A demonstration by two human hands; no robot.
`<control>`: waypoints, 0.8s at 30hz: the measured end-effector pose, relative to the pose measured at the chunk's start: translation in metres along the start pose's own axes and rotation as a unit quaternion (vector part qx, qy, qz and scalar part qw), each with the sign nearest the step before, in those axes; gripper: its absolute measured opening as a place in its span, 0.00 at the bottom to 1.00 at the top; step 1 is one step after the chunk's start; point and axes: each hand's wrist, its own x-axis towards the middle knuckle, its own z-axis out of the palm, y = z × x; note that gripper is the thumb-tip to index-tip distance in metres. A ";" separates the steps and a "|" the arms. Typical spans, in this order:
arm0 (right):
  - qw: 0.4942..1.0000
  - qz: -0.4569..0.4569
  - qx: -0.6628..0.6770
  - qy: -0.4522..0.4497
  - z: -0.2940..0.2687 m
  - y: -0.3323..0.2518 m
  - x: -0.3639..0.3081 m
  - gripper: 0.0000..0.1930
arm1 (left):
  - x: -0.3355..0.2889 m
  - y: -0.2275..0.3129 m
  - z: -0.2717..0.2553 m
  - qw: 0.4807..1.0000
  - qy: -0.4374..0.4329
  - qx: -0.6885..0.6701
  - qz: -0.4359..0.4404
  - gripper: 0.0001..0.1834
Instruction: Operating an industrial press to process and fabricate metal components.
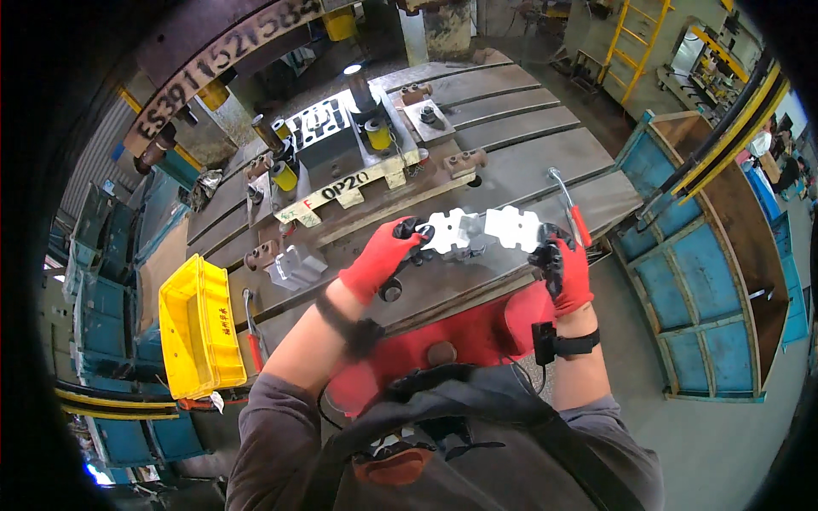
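Note:
My left hand, in a red glove with black fingertips, pinches the edge of a shiny notched sheet-metal plate. My right hand, gloved alike, grips the outer edge of a second shiny metal plate. Both plates are raised side by side over the near edge of the slotted press table, a narrow gap between them. Grey metal pieces show just behind and below the left plate, partly covered by it. More formed grey metal parts sit on the table to the left of my left hand.
Beyond my hands stands a die with posts and yellow cylinders, under the press ram. A yellow bin is at the left. Red-handled tools lie right and left. A red control stand is before me; blue crates stand right.

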 end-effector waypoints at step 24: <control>0.998 -0.002 -0.001 -0.066 0.041 -0.010 0.023 0.11 | -0.045 0.009 -0.027 0.929 0.154 0.329 0.068 0.27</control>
